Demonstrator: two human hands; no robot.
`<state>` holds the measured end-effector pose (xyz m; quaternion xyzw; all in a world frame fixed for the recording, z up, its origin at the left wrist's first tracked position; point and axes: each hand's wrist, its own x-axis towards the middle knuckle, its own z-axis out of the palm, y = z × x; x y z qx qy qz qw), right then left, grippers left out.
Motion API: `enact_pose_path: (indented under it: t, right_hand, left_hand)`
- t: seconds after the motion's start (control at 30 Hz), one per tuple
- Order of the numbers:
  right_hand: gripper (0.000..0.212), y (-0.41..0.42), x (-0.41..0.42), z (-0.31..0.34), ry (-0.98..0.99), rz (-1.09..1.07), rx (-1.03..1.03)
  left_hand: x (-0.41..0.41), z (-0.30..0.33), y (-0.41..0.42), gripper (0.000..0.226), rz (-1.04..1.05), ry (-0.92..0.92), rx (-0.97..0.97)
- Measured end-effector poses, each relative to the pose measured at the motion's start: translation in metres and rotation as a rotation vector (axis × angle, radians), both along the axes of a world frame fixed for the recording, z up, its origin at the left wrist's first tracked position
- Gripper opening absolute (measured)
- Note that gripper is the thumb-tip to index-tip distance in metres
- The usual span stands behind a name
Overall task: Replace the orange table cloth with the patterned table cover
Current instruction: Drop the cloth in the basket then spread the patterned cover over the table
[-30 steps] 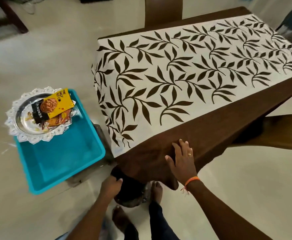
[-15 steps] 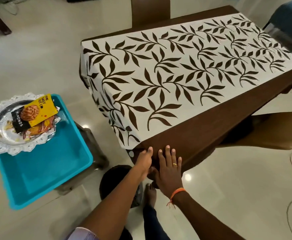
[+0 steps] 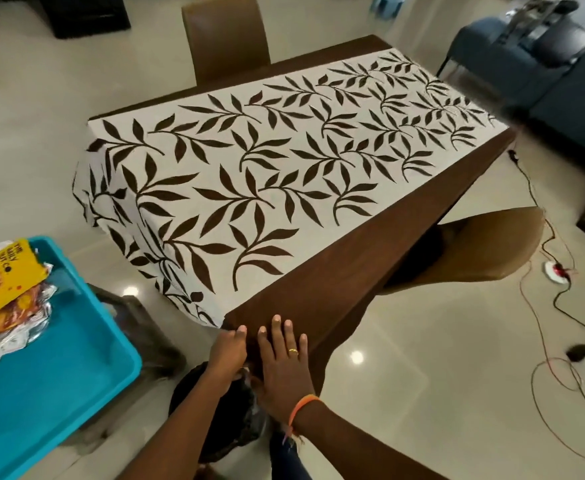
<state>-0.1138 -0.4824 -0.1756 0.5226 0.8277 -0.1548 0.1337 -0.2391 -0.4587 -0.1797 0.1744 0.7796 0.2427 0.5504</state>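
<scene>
The patterned table cover (image 3: 284, 174), white with dark brown leaves and a wide brown border, lies spread over the table and hangs down at the left end and the near side. Both hands meet at its near corner. My left hand (image 3: 229, 351) has its fingers curled on the corner fold of the brown border. Beside it, my right hand (image 3: 284, 367) lies flat with its fingers apart, pressed on the hanging border. No orange cloth is in view.
A teal tray (image 3: 52, 375) at the left carries a silver plate with snack packets (image 3: 1, 289). One brown chair (image 3: 227, 36) stands at the far side, another (image 3: 485, 247) at the near right. A black bin (image 3: 221, 420) sits below my arms. Cables (image 3: 561, 323) trail on the floor.
My left hand rose from below the table edge to the cover's near corner. My right hand slid left along the border to meet it.
</scene>
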Motion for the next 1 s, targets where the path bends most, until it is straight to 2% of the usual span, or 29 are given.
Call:
enact_pose_path:
  t: [0.17,0.23,0.33,0.37,0.43,0.53,0.6,0.67,0.87,1.0]
  right_hand:
    - [0.091,-0.004,-0.007,0.004,0.053,0.015,-0.030]
    - [0.090,-0.002,-0.006,0.010,0.050,0.027,-0.045]
    - [0.075,0.007,0.000,0.024,0.143,-0.030,-0.054]
    - [0.067,0.013,0.004,0.028,0.203,-0.110,-0.029]
    - [0.060,0.028,0.014,0.031,0.273,-0.279,0.062]
    - [0.069,0.043,0.037,0.024,0.177,-0.324,0.058]
    - [0.071,0.045,0.054,0.021,0.113,-0.259,-0.002]
    - [0.068,0.047,0.064,0.022,0.083,-0.182,-0.025]
    - [0.055,0.093,0.100,0.035,0.214,-0.191,0.054]
    - [0.072,0.160,0.142,0.027,0.145,-0.161,0.065]
  left_hand:
    - [-0.007,0.004,0.002,0.040,0.020,0.033,-0.110]
    - [-0.003,0.009,0.004,0.041,-0.001,0.120,-0.128]
    - [0.011,0.021,0.001,0.056,-0.059,0.329,-0.005]
    - [0.016,0.025,-0.001,0.066,-0.126,0.429,0.066]
    - [0.024,0.032,-0.003,0.073,-0.389,0.680,0.222]
    - [0.033,0.026,-0.002,0.067,-0.811,0.882,0.316]
    - [0.042,0.019,-0.007,0.066,-0.999,0.879,0.282]
    - [0.052,0.013,-0.013,0.068,-1.064,0.874,0.233]
    - [0.070,0.017,-0.012,0.067,-1.065,0.898,0.109]
    - [0.081,0.021,-0.007,0.063,-0.976,0.920,0.044]
